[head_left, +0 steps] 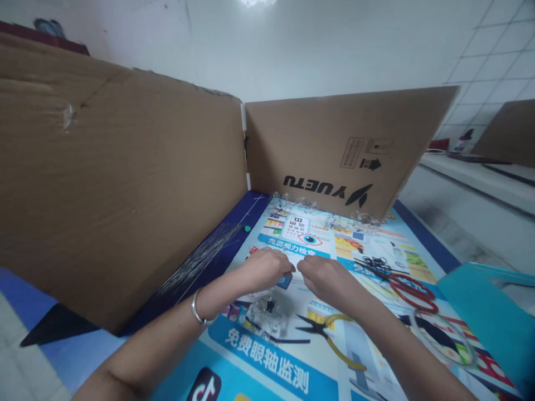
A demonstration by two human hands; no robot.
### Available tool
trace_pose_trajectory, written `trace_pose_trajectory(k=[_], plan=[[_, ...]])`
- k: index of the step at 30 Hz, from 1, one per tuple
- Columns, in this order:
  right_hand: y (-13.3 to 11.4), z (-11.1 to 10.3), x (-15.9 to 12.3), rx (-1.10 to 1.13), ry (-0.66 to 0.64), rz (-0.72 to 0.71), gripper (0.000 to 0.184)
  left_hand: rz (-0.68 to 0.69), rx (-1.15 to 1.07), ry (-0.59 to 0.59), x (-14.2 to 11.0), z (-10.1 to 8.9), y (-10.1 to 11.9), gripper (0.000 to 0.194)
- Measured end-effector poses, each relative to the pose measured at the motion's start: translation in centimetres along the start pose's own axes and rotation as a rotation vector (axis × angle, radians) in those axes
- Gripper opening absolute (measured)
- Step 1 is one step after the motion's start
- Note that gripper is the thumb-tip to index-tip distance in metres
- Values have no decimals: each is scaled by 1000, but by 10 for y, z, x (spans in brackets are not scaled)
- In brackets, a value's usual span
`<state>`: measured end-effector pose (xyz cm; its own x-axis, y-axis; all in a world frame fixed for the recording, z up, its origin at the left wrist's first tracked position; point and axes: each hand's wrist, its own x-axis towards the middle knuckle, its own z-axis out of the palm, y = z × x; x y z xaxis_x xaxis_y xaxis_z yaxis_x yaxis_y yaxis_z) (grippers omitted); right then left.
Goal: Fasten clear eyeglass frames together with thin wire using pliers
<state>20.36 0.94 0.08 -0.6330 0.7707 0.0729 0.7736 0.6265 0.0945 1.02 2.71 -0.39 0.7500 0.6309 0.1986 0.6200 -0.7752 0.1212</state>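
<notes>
At the left, a tall brown cardboard panel (pixel 125 184) stands on its edge, and at its foot lies a loose bundle of thin, straight, silver-grey wires (pixel 200 259). They look unused, so I judge them as material that is left. Next comes the left hand (pixel 267 270), with a smooth silver bracelet (pixel 195 307) on its wrist. Its fingers are curled; I cannot tell what they hold, if anything. Below it, on the colourful printed sheet (pixel 273 356), sits a clear, glittering cluster with a dark centre (pixel 267 320), apart from both hands. Behind, clear shiny pieces (pixel 307 201) lie along the second cardboard panel; perhaps these are already done, but they are too small to be sure.

The black-nosed pliers with yellow handles (pixel 318 328) rest open beside the cluster, not in use. The right hand (pixel 328 278) is just beside the left one, fingers bent and narrow; its grip also cannot be told. The work between them seems not yet complete. Farther right are small tangled black pieces (pixel 376 263), red-handled scissors (pixel 412 292) and a turquoise box (pixel 468 295).
</notes>
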Motion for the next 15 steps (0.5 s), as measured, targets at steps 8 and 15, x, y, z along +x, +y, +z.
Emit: trace_pose_trajectory(k=[8,15], plan=[[11,18,3,65,8,37,19,-18,55,-41,11,22,-9,17],[9,33,8,182,-37,130,20,-66,-79,-67,10,43,-21,17]])
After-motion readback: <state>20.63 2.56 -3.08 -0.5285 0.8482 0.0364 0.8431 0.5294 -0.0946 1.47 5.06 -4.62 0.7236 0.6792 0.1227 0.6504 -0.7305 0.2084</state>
